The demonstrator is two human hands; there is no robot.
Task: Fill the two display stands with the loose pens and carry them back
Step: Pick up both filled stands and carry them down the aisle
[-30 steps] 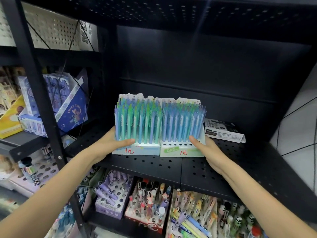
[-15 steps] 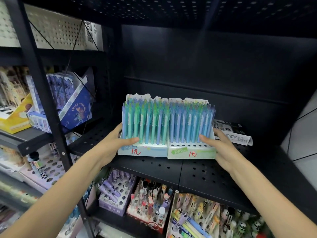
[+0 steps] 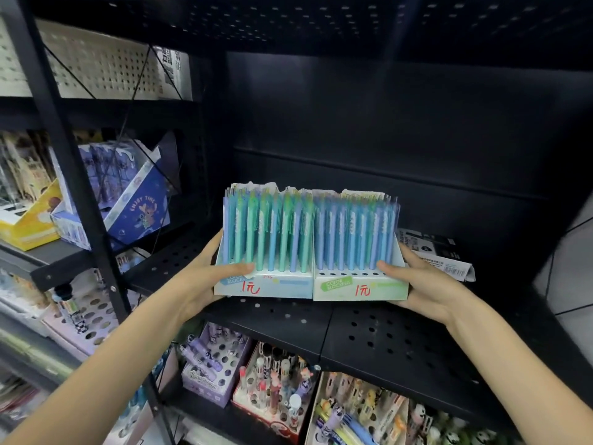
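Carrying both stands home now: the left hand grips the outer side of the left display stand, thumb laid across its front, while the right hand clamps the outer side of the right display stand, thumb on its front too. Pressed flank to flank, the pair sits near the front edge of the black perforated shelf, towards its left half; whether the bases already touch the shelf or hang just above it is hard to call from this angle. Count it up: two stands, two hands, and each stand packed with upright blue and green pens, too many and too blurred to number. Filling looks finished, so this reads as the put-back step. Next move, by my judgement, calls for squeezing inward evenly so the two stay together, then sliding them level towards the back of the shelf, minding one boxed packet lying by the right rear, just beside the right stand.
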